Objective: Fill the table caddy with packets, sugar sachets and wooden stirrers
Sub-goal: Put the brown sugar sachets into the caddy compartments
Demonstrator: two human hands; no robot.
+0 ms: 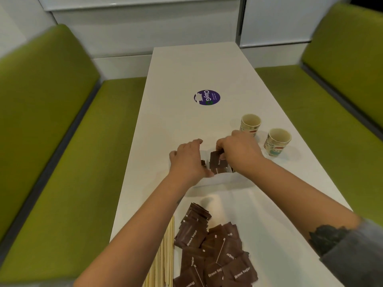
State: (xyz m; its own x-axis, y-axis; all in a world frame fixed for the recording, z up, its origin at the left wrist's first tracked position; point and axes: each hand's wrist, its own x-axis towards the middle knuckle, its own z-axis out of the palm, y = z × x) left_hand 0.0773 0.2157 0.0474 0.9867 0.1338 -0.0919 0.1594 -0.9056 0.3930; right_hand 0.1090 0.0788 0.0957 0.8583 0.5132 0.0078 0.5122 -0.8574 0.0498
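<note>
hands (187, 160) (238, 151) tuck brown sachets (216, 163) into white caddy (219, 179).

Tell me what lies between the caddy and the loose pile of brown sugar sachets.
Head view: only bare white table between caddy and sachet pile.

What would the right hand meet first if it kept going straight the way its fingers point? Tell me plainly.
The right hand points left and slightly down over the white caddy, pinching brown sugar sachets. Going straight on, it would probably first meet the left hand steadying the caddy's left side, though depth is hard to judge.
</note>
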